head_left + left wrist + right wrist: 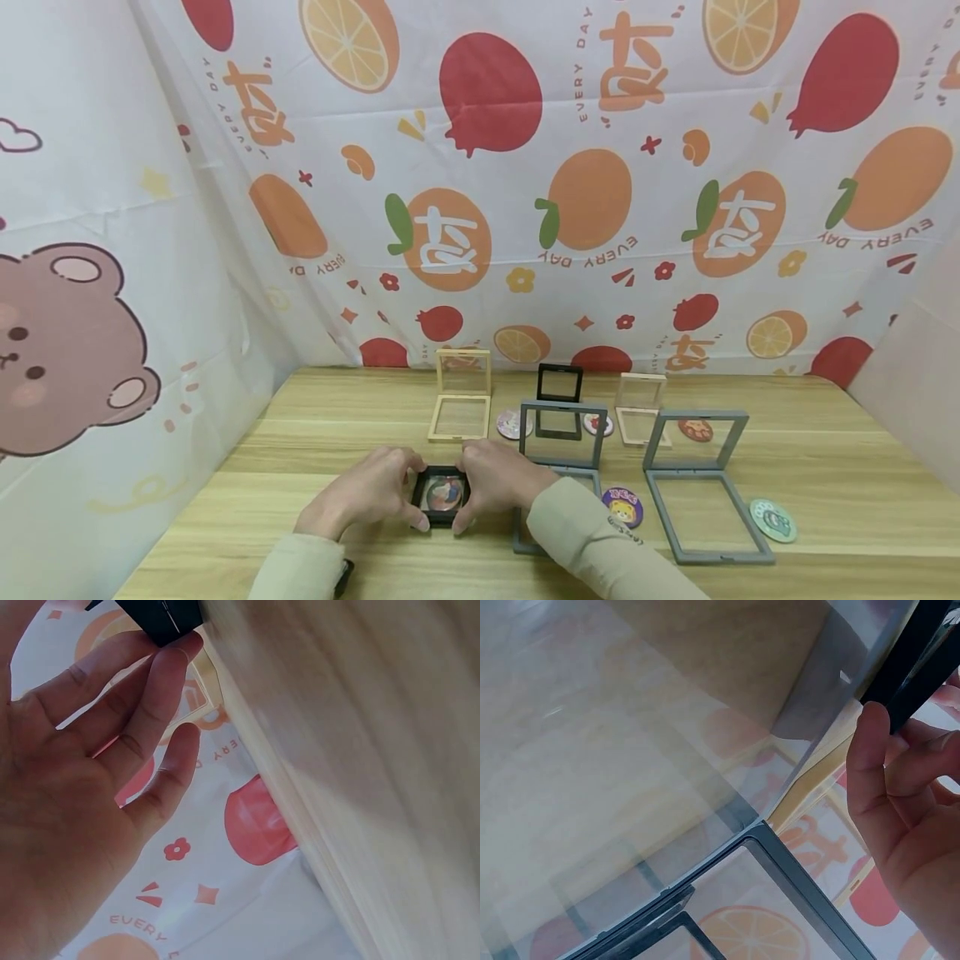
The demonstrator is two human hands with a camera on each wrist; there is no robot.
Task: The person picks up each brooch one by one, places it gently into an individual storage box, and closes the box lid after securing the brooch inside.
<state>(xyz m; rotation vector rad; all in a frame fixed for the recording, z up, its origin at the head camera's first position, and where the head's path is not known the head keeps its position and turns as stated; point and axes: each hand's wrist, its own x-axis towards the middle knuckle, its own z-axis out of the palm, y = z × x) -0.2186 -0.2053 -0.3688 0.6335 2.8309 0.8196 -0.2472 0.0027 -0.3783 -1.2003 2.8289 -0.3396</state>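
A small black display frame [442, 518] lies low over the table with a round badge [444, 493] inside its clear film. My left hand [375, 492] grips its left side, thumb at the near corner and fingers at the far one. On the right side my right hand [498, 477] holds it the same way. Seen from the left wrist, the black frame [161, 619] is at the fingertips, a thin seam along its edge. The right wrist view has two black edges of the frame [911, 660] with a shiny strip between them.
Two open grey frames [697, 557] stand right of my hands, one partly behind my right forearm. Farther back are an open beige frame [437, 417], a black one [560, 369] and a pale one [642, 377]. Round badges, including a purple one [622, 507] and a green one [772, 521], lie among them.
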